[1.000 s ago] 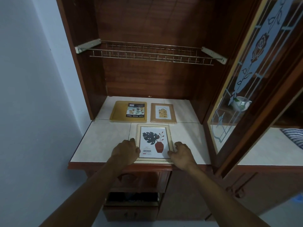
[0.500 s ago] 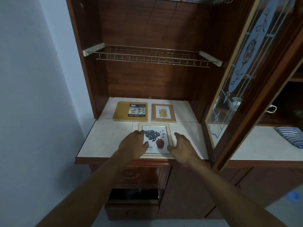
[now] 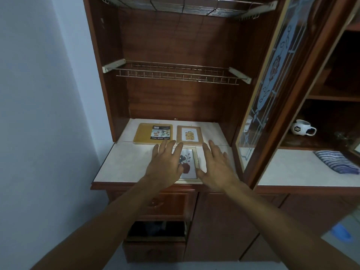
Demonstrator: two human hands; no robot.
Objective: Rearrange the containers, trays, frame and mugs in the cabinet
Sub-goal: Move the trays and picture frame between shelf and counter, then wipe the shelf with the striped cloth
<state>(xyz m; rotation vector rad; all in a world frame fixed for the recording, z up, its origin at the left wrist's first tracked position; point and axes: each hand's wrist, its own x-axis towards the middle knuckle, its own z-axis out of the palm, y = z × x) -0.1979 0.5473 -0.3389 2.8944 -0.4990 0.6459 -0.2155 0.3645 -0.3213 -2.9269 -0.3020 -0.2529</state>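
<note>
Hands first: your left hand [image 3: 165, 166] is spread with straight fingers over the left side of the gold-edged picture frame [image 3: 190, 159], holding nothing. Your right hand [image 3: 216, 168], equally loose, is just beside its right edge. Whether either touches it is unclear. The frame lies flat at the front of the tiled surface [image 3: 124, 162], with a yellow food tray [image 3: 144, 134] and a small wooden frame [image 3: 189, 135] behind.

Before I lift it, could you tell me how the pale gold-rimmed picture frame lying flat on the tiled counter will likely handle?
The pale gold-rimmed picture frame looks rigid, so it should probably lift as one piece. Its front seems glazed, so likely fragile. Lying flat on the smooth white tiled counter, it would probably slide rather than tip.
</note>
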